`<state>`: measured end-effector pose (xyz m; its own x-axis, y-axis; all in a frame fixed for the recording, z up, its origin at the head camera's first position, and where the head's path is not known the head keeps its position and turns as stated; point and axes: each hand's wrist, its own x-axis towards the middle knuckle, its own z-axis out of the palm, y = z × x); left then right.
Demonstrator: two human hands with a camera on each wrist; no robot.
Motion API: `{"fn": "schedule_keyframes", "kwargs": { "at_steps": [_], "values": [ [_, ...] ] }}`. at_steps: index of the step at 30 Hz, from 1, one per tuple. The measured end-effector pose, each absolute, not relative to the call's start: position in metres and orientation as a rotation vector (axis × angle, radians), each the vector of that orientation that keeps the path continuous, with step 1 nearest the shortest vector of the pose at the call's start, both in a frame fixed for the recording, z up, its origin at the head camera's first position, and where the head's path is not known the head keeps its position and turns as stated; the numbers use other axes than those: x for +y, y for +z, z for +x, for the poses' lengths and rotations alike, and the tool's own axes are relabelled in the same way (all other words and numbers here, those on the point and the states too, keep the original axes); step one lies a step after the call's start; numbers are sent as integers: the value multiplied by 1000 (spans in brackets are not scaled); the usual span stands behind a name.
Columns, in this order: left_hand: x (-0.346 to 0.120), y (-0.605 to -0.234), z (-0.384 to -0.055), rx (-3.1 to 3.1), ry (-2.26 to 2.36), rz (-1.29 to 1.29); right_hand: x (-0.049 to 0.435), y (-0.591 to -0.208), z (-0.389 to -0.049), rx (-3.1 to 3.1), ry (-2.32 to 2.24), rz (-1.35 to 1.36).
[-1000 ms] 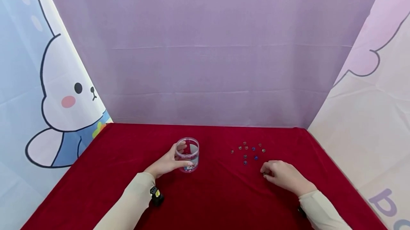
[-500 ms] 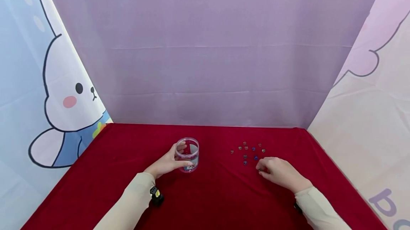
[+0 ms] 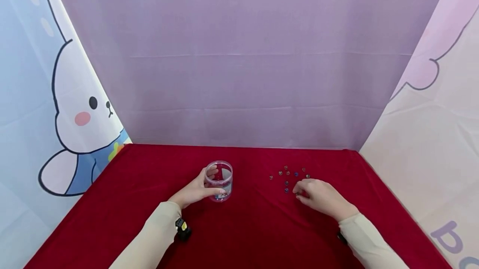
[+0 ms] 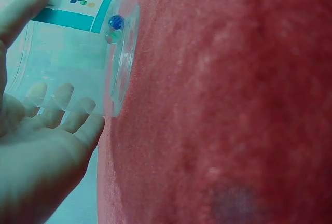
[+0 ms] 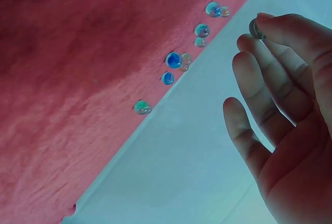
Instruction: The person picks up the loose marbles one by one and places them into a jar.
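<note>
My left hand [image 3: 195, 192] grips a clear plastic jar [image 3: 225, 185], thumb on the near side and fingers round the far side. The jar stands upright on the red cloth, its top uncovered. In the left wrist view, a blue marble [image 4: 116, 23] and a pale greenish one [image 4: 112, 37] lie at the jar's bottom. My right hand [image 3: 323, 198] is held low at the near right of the scattered glass marbles [image 3: 286, 183]. Between its thumb and index finger it pinches a dark-looking marble [image 5: 255, 29]; the other fingers are loosely bent.
Red cloth [image 3: 247, 227] covers the table. Several loose marbles lie right of the jar, among them a blue marble [image 3: 296, 174]. A purple curtain [image 3: 239, 61] hangs behind, with printed fabric panels [image 3: 430, 144] at both sides.
My right hand has moved left and slightly away from me, with the pinched marble. It now covers a blue marble on the cloth. The left hand and the jar have stayed put.
</note>
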<state>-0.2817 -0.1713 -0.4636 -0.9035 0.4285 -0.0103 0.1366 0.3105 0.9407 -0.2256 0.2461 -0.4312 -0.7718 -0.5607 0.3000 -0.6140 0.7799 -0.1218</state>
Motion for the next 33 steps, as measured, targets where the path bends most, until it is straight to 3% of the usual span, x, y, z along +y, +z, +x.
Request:
{"fn": "schedule_keyframes", "kwargs": {
  "at_steps": [33],
  "values": [
    [-170, -466, -285, 2329, 1620, 517, 201, -421, -247, -2606, 385, 1035]
  ]
}}
